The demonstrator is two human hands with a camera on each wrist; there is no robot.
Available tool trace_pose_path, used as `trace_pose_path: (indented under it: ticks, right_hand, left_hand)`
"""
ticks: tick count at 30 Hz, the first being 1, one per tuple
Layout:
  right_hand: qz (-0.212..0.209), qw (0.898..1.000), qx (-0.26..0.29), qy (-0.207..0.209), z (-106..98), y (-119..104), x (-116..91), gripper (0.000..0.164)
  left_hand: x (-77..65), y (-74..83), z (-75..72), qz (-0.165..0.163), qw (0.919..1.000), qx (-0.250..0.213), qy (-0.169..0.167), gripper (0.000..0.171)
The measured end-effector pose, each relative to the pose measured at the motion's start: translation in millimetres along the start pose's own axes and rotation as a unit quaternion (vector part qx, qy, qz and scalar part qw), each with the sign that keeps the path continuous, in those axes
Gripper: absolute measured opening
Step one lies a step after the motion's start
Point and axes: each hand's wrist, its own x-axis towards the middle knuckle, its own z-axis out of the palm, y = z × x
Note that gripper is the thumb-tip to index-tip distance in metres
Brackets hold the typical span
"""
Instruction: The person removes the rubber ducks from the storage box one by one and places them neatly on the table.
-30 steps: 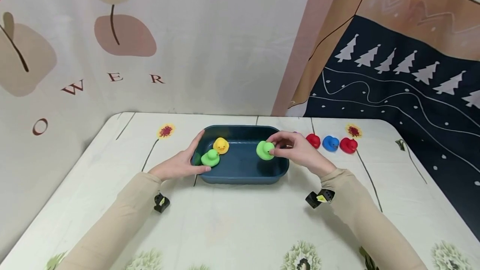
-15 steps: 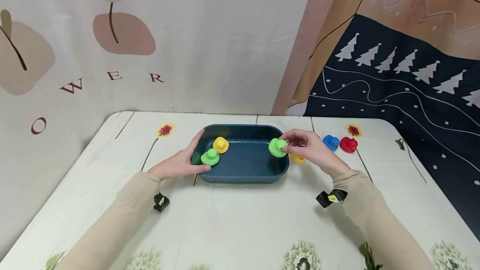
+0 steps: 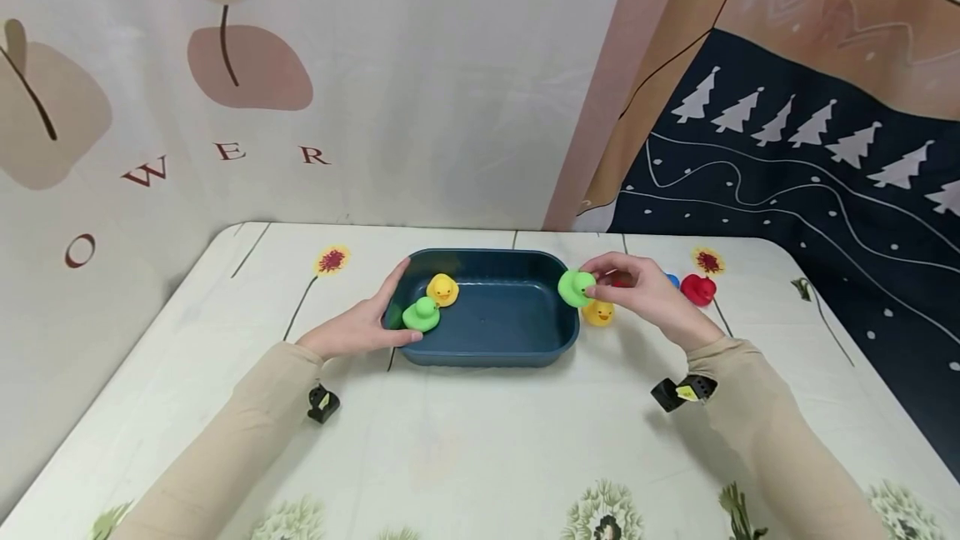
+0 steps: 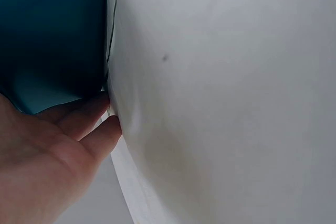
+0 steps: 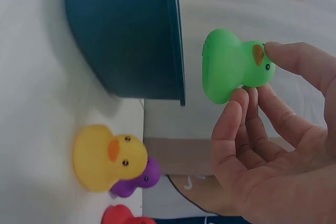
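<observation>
A dark blue tub (image 3: 495, 355) stands on the table; inside, at its left end, are a yellow rubber duck (image 3: 442, 290) and a green rubber duck (image 3: 422, 315). My left hand (image 3: 362, 325) holds the tub's left end, thumb at the front and fingers toward the back. Above the tub's right rim, my right hand (image 3: 637, 290) pinches another green rubber duck (image 5: 231, 66) between thumb and fingers. Just outside that rim sits a second yellow duck (image 5: 107, 156), with a purple duck (image 5: 139, 179) behind it in the right wrist view.
Right of the tub, partly behind my right hand, are a red duck (image 5: 123, 215) and a blue duck (image 3: 672, 280). Another red duck (image 3: 698, 290) sits farther right. A patterned cloth covers the table (image 3: 480, 448), and printed curtains (image 3: 450, 107) hang behind it.
My right hand has moved right with the green duck, from over the tub's inside to its right rim. The yellow duck outside the tub has come into sight. My left hand stays put.
</observation>
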Motion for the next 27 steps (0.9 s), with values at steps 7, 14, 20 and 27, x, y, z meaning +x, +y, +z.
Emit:
trace_pose_path:
  ticks: [7,14,20,27]
  right_hand:
    - [0.014,1.0,-0.021,0.008,-10.3,3.3,-6.0,0.038]
    - [0.026,0.999,-0.045,0.016,-21.3,9.2,-11.1,0.039]
    - [0.035,0.997,-0.058,0.022,-28.3,16.3,-14.3,0.041]
    - [0.053,0.995,-0.079,0.031,-33.9,26.5,-20.4,0.041]
  left_hand:
    - [-0.9,0.0,-0.5,-0.001,1.0,0.001,0.0,0.109]
    - [-0.4,0.6,-0.6,0.004,1.0,0.0,0.001,0.108]
    - [-0.1,0.9,-0.2,0.004,1.0,-0.003,0.0,0.107]
    - [-1.1,1.8,-0.7,0.003,1.0,-0.005,0.0,0.108]
